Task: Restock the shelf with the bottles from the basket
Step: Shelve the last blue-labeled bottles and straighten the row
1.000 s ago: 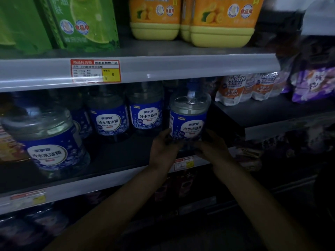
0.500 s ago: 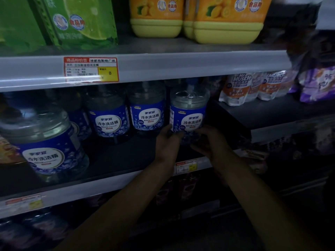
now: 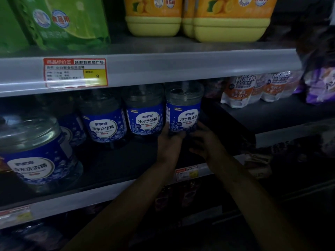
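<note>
A clear bottle with a blue label (image 3: pixel 184 110) stands deep on the dark middle shelf (image 3: pixel 117 165), at the right end of a row of like bottles (image 3: pixel 145 115). My left hand (image 3: pixel 169 142) presses against its lower left side. My right hand (image 3: pixel 204 140) touches its lower right side, fingers spread. Another blue-label bottle (image 3: pixel 36 153) stands near the shelf's front at the left. The basket is out of view.
The grey upper shelf (image 3: pixel 163 66) carries green packs (image 3: pixel 59 20) and yellow jugs (image 3: pixel 230 20). White and orange pouches (image 3: pixel 241 89) and a purple pack (image 3: pixel 319 86) lie on the shelf to the right. Price tags (image 3: pixel 75 73) line the shelf edges.
Both hands have pushed the bottle farther back on the shelf, in line with the row. My right hand's fingers have loosened and spread.
</note>
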Tool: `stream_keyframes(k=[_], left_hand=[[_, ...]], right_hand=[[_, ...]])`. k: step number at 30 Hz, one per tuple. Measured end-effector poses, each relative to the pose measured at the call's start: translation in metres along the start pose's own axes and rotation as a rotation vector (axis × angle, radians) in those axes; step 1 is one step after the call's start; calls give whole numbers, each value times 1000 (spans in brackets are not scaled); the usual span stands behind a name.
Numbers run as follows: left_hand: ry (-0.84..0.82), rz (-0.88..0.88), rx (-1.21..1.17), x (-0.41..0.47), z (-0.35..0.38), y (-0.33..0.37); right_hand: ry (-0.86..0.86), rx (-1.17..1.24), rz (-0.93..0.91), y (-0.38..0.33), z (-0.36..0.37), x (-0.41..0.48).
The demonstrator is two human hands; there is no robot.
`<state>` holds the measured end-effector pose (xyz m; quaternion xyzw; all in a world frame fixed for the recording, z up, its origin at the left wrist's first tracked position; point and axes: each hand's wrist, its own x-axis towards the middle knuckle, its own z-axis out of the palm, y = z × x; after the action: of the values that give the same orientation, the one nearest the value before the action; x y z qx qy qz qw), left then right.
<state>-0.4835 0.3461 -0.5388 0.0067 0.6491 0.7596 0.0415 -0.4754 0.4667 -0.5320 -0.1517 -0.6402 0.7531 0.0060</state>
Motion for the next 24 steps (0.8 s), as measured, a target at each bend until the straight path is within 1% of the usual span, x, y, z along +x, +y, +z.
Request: stream_keyframes(k=[5, 8, 18, 21, 24], left_hand=[[5, 21, 21, 9, 2, -3], [2, 11, 21, 13, 2, -3], [18, 51, 28, 15, 4, -3], [18, 68, 14, 17, 4, -5], [9, 79, 19, 18, 5, -8]], right_hand=[[-20, -54, -21, 1, 1, 8], [-3, -72, -17, 3, 3, 14], [-1, -67, -58, 9, 7, 26], [13, -66, -50, 8, 7, 29], [-10, -79, -42, 7, 7, 29]])
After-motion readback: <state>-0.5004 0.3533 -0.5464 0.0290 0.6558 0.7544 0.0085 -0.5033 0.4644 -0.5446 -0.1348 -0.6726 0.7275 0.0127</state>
